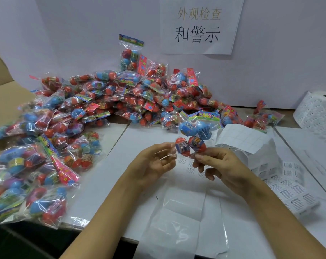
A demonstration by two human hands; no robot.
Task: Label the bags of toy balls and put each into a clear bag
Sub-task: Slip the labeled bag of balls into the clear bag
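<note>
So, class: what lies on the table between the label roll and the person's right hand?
Head view: loose label strips lie between roll and right hand.

Red and blue toy balls (193,136)

2 hands work above the white bench (136,135): the left hand (152,163) and the right hand (224,167), with 1 bag of toy balls (194,133) held between them; 2 red balls and at least 1 blue ball show inside it. Dozens of filled bags, too many and too overlapped to count, lie in 1 heap (106,101) from the bench's far edge to its left edge. 1 roll of labels (319,109) stands at the far right corner. 1 printed sign (199,25) hangs on the wall. 1 cardboard box flap (3,98) shows at left.
</note>
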